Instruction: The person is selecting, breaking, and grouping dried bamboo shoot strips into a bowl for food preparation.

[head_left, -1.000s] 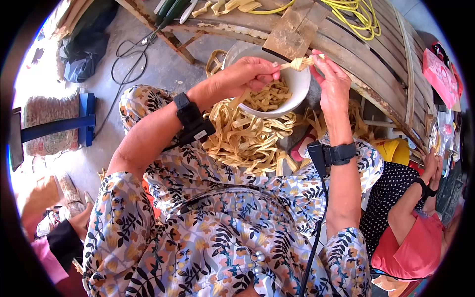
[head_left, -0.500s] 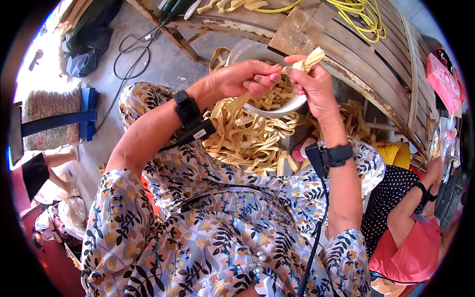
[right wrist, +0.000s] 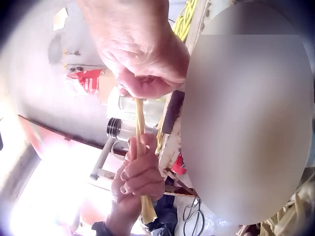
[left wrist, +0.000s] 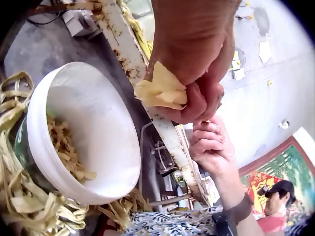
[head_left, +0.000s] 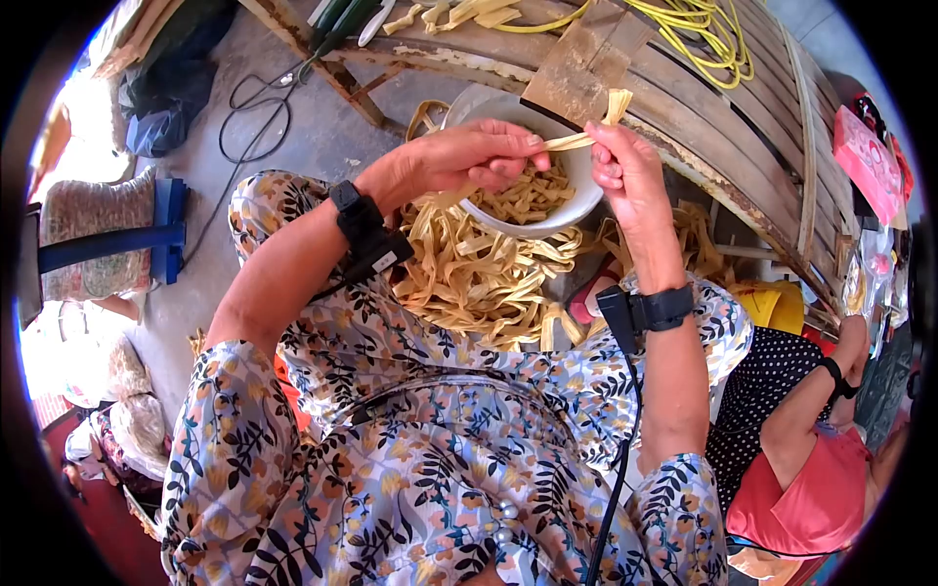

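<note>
A pale yellow flat strip (head_left: 569, 143) is stretched between both hands above a white bowl (head_left: 592, 190). My left hand (head_left: 464, 161) grips it on the left side, and in the left wrist view a broad strip end (left wrist: 165, 91) sticks out of that fist. The right hand (head_left: 633, 176) pinches the strip between thumb and fingers, its flared end (head_left: 618, 105) standing up above them. Between the hands the strip looks narrow and twisted in the right wrist view. Short yellow pieces (head_left: 532, 203) lie in the bowl. Beneath it spreads a heap of long strips (head_left: 479, 273).
Beyond the bowl runs a slatted wooden bench (head_left: 728, 146) with a board (head_left: 581, 63) and coiled yellow cord (head_left: 703, 44) on it. A black cable (head_left: 256, 117) loops over the floor at left. Another person (head_left: 801, 488) sits close on the right.
A knotted bunch seen between the hands a second ago no longer shows there; a straight strip does. My right hand went down and left, then slightly back up, its fingers now curled in.
</note>
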A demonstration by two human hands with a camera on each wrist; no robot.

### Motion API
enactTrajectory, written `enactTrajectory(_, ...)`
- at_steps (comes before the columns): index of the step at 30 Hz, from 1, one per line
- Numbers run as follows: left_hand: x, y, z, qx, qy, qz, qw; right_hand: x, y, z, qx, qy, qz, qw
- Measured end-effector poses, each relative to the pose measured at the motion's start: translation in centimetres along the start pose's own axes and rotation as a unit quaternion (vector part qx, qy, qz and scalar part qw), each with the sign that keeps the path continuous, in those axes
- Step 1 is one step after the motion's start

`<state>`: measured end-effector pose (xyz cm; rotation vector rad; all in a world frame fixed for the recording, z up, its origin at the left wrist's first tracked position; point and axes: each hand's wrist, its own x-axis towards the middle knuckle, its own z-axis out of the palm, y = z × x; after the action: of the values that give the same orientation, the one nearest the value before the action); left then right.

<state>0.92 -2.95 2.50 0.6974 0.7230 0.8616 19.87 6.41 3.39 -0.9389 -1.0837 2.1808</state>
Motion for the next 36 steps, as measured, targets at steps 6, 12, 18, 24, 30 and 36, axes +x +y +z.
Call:
enactTrajectory(6,-0.3,1.0,0.9,0.089,-0.009,0.039,0.995,-0.2,-1.7,0.8,-0.039,0.036,-0.008,0.999)
enactTrajectory(12,0.4,2.3,-0.1,-0.146,0.071,0.158,0.974,-2.0,-0.5,4.6,-0.495,0.071,-0.425,0.755)
enactTrajectory(18,0.7,2.5,-0.6,-0.148,0.084,0.196,0.966,-2.2,0.0,6.3,-0.470,-0.001,-0.469,0.748)
enactTrajectory(24,1.0,2.7,-0.9,-0.171,0.193,0.199,0.945,-0.9,-0.7,6.0,-0.090,0.010,-0.265,0.960)
enactTrajectory(30,0.6,3.3,-1.4,-0.083,0.270,0.150,0.947,-1.3,-0.5,6.6,-0.433,-0.039,-0.429,0.792)
enactTrajectory(36,0.5,3.4,-1.2,-0.115,0.120,0.155,0.974,-1.1,-0.4,5.1,-0.249,0.000,-0.284,0.926)
